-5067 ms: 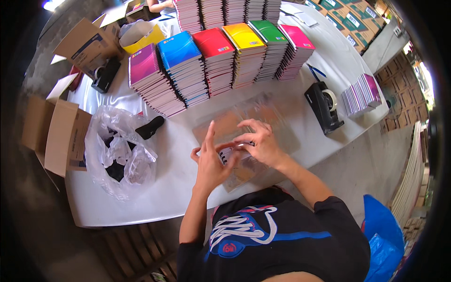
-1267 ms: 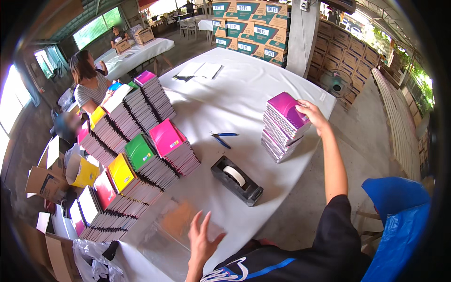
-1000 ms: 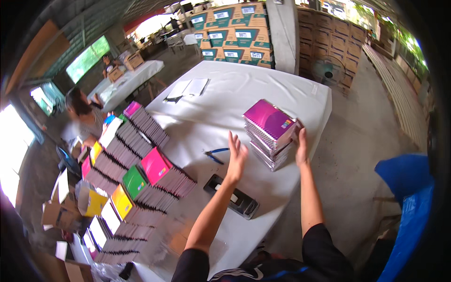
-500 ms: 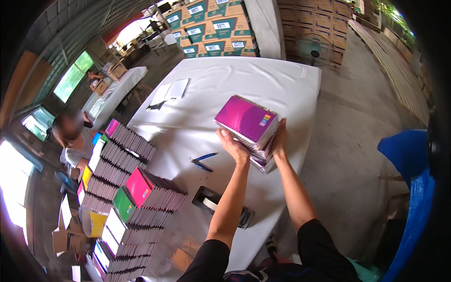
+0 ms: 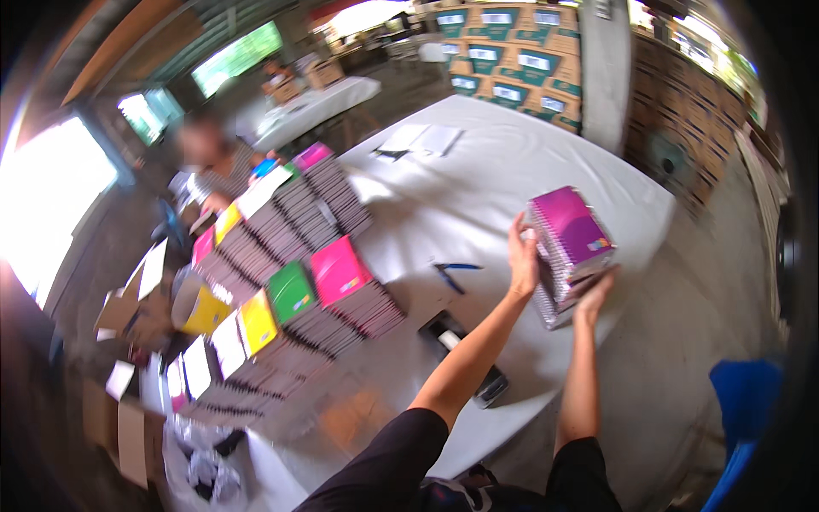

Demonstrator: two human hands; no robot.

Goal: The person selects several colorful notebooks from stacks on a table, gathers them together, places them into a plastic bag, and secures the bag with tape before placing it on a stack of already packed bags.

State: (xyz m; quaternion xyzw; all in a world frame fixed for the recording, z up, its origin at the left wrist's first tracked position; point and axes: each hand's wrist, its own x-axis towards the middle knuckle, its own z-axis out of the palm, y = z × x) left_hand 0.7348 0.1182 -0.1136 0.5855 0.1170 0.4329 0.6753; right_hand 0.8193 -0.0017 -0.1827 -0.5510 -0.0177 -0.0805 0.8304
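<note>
A thick stack of purple-covered spiral notebooks (image 5: 570, 224) is held over the right part of the white-covered table. My left hand (image 5: 524, 260) is closed against its left side, thumb up along the wire spirals. At the near right corner my right hand (image 5: 595, 297) grips the lower part of the stack, its fingers partly hidden. Below the top notebooks more spiral-bound ones show, tilted and close to the tabletop. Blue-handled cutting pliers (image 5: 452, 275) lie to the left of my left hand. Beside my left forearm, and partly behind it, is a black tape dispenser (image 5: 490, 390).
Rows of stacked spiral notebooks (image 5: 343, 266) in several colours fill the table's left side. A person (image 5: 220, 171) is beyond them. An open white book (image 5: 422, 139) lies at the far edge. Stacked cartons (image 5: 512, 64) and a fan (image 5: 671, 158) stand behind.
The view has swung left. The stack has turned clockwise in my hands, its spirals now facing left. My left hand has shifted up its side; my right hand is now lower at the near corner.
</note>
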